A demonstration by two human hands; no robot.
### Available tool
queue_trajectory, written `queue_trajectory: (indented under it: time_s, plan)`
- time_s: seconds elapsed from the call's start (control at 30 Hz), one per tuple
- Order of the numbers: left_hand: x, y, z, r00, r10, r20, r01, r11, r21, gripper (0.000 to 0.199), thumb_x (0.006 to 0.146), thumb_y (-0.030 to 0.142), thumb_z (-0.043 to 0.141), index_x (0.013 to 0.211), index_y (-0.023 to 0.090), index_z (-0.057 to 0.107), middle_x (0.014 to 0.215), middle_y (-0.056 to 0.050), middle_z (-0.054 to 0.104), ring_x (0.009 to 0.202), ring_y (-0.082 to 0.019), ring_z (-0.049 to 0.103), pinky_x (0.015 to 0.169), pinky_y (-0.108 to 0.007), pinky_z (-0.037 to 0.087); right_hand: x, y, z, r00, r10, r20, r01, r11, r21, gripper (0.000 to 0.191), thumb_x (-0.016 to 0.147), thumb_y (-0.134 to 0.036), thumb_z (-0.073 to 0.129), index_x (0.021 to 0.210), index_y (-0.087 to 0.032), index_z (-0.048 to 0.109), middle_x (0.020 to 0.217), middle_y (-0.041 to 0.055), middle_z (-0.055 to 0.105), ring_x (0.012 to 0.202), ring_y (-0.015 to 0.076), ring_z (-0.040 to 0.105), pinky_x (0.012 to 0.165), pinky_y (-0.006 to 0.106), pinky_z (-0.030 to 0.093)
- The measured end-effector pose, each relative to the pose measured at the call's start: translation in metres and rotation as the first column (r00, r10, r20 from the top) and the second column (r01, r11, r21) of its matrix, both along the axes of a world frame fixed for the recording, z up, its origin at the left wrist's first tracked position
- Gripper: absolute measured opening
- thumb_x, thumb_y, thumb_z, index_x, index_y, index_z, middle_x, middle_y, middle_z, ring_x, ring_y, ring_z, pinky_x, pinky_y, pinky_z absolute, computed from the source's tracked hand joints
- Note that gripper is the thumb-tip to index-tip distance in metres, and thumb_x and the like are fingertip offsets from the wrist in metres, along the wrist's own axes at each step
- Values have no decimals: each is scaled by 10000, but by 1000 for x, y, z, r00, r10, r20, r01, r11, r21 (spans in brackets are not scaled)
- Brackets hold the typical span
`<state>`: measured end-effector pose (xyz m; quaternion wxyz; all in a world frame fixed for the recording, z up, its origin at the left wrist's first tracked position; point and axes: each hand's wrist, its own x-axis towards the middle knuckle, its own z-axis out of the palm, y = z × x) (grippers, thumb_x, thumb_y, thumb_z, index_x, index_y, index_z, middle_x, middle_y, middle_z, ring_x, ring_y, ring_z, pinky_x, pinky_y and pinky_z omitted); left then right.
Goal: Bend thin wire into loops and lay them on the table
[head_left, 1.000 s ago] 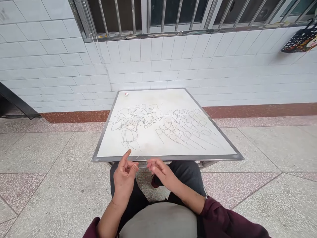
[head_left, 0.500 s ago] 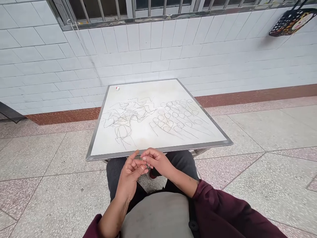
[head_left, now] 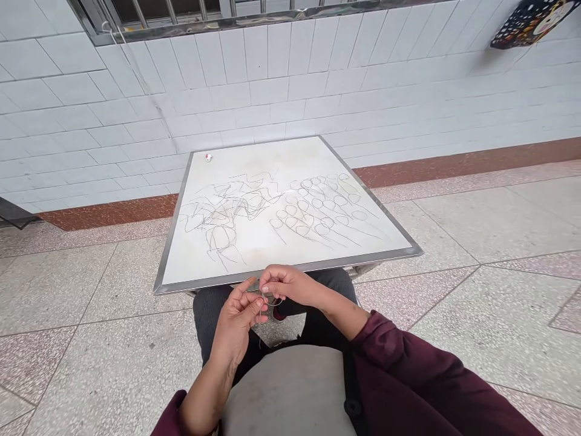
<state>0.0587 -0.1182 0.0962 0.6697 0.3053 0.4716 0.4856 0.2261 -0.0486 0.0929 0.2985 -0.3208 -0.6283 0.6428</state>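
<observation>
While the head view looks down over the lap, the person's two bare hands meet just below the near edge of a white board [head_left: 363,260] framed in metal. A thin, pale strand [head_left: 264,301], thread or fine wire (too fine to tell which), forms a small loop between them, with a loose end hanging down towards the lap. The right hand [head_left: 288,286] comes in from a maroon sleeve [head_left: 408,369], its fingers [head_left: 272,280] bent closed and pinching the strand at the fingertips. The left hand [head_left: 236,321] stands more upright, its index finger [head_left: 245,286] raised and its other fingers [head_left: 251,309] curled; the strand runs against them, but whether they grip it cannot be told.

Dark trousers [head_left: 211,318] cover the knees beneath the board, and a smooth grey cloth [head_left: 285,393] rounds over the lap. Across the board's matt, faintly stained surface run a tangle of scribbled lines [head_left: 227,212] and rows of drawn loops [head_left: 318,209]. A tiny red-and-white object [head_left: 208,157] lies near its far corner. Beyond it are glossy white wall tiles [head_left: 272,79] and a speckled stone floor [head_left: 454,303]. A black perforated basket [head_left: 535,18] hangs at upper right.
</observation>
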Motion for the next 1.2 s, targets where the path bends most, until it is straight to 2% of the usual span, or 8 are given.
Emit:
queue_trajectory:
  time_s: [0.3, 0.63, 0.73, 0.8, 0.9, 0.97, 1.1, 1.2]
  plan:
    - [4, -1, 3, 991, -103, -83, 103, 995, -13, 572, 713, 282, 747, 1249, 210, 563, 733, 1, 607, 700, -136, 579, 622, -254, 498, 9, 16, -5, 996, -92, 5, 92, 995, -43, 251, 722, -398, 699, 750, -153, 647, 673, -25, 570, 555, 76, 471, 519, 217, 376]
    - [9, 0, -12, 988, -124, -86, 122, 992, -34, 593, 677, 320, 772, 1230, 214, 588, 708, 1, 620, 634, -128, 554, 589, -249, 489, 26, 33, -9, 976, -218, -18, 216, 974, -65, 280, 660, -412, 748, 699, -156, 642, 596, -44, 540, 513, 69, 452, 492, 209, 364]
    - [13, 2, -17, 995, -71, -75, 69, 997, -31, 596, 669, 316, 782, 1222, 216, 585, 714, 6, 625, 641, -127, 572, 605, -251, 502, 29, 33, -7, 967, -249, -56, 242, 963, -119, 321, 695, -460, 731, 765, -155, 658, 647, -26, 563, 574, 80, 489, 539, 212, 394]
    - [15, 3, -19, 999, -3, -47, 3, 1000, -3, 609, 678, 301, 782, 1241, 223, 563, 720, 17, 621, 664, -122, 583, 647, -253, 512, 29, 29, -7, 941, -298, -161, 269, 946, -179, 374, 756, -510, 676, 914, -171, 660, 807, 17, 609, 720, 110, 552, 625, 229, 444]
    - [20, 8, -23, 994, 108, 8, -108, 993, 56, 623, 701, 282, 773, 1273, 243, 527, 745, 28, 627, 716, -111, 594, 711, -241, 512, 25, 18, -13, 846, -464, -261, 377, 868, -322, 462, 798, -565, 615, 1100, -216, 586, 1084, 72, 593, 930, 148, 567, 740, 263, 478]
    - [23, 12, -25, 986, 162, 24, -164, 983, 88, 631, 705, 280, 772, 1281, 248, 515, 761, 31, 637, 735, -104, 597, 730, -228, 507, 20, 11, -18, 828, -513, -226, 412, 830, -377, 471, 797, -584, 606, 1087, -214, 573, 1117, 80, 592, 885, 140, 574, 695, 250, 474]
    - [31, 20, -31, 982, 177, 59, -182, 978, 103, 642, 734, 274, 752, 1309, 225, 471, 745, 34, 638, 739, -102, 604, 779, -248, 499, 6, 0, -27, 917, -380, -117, 351, 912, -211, 385, 742, -514, 692, 911, -175, 625, 846, 29, 647, 670, 109, 546, 561, 218, 408]
    - [38, 24, -34, 985, 155, 82, -162, 983, 85, 706, 739, 280, 749, 1355, 210, 412, 720, 41, 631, 694, -102, 603, 787, -270, 495, -4, -2, -31, 917, -391, -80, 385, 920, -80, 294, 725, -443, 714, 810, -174, 634, 699, -14, 615, 612, 107, 542, 570, 233, 418]
